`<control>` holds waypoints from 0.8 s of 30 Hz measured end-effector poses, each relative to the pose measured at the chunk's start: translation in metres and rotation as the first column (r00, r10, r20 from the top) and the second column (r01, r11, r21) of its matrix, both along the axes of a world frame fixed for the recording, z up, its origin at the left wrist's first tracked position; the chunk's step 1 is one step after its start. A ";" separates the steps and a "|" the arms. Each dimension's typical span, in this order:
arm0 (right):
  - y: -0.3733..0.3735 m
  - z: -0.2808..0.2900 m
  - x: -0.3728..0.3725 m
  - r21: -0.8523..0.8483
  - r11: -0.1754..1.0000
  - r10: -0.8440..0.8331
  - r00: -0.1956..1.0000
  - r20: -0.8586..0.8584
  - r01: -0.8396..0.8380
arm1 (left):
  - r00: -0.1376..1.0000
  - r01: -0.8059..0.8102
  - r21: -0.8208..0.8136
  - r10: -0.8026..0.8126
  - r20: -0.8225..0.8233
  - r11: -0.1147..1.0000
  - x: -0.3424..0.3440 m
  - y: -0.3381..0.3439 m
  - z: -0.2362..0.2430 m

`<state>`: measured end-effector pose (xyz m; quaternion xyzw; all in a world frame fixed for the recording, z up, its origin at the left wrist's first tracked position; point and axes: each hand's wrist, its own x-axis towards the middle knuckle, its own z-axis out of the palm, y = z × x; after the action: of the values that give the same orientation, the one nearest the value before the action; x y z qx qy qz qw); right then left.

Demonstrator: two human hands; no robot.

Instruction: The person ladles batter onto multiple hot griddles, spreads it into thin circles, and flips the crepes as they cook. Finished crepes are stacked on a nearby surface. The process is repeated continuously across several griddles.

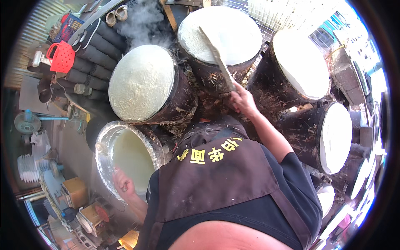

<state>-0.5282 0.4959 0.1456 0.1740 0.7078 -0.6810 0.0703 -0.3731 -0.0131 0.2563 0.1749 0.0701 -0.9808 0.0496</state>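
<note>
My right hand (243, 101) is wrapped around the lower end of a long, flat wooden stick (221, 62). The stick slants up and away, its far end over the white round top (237, 33) of a dark, crusted drum (221, 77). My left hand (124, 182) hangs low at the near side of a wide, pale-rimmed basin (102, 160) of cloudy, whitish liquid (132, 152). Its fingers look loosely bent and apart, somewhat blurred, with nothing visible in them. Beyond the basin stands another drum with a lumpy, cream-white top (143, 83).
More dark drums with white tops (302, 62) (336, 137) curve around on the right. Steam (143, 21) rises at the back left near stacked dark cylinders (98, 50) and a red perforated basket (62, 57). A fan (28, 122) and a wooden box (75, 191) are at far left.
</note>
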 end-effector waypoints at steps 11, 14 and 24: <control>0.061 0.010 0.001 0.081 0.988 -0.131 0.991 -0.026 0.133 | 0.996 0.087 -0.029 -0.087 -0.017 0.996 -0.005 -0.003 -0.005; 0.043 0.014 0.001 0.421 0.907 0.012 0.996 -0.087 0.026 | 0.998 0.063 -0.078 -0.064 -0.021 0.995 -0.003 0.014 0.012; 0.120 0.014 0.011 0.328 0.943 0.074 0.997 -0.032 -0.059 | 0.996 0.012 -0.184 0.004 0.087 0.983 0.004 0.050 0.011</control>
<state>-0.5173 0.6161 0.1601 0.1443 0.8178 -0.5550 0.0479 -0.3686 0.0370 0.2678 0.2121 -0.0235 -0.9747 0.0668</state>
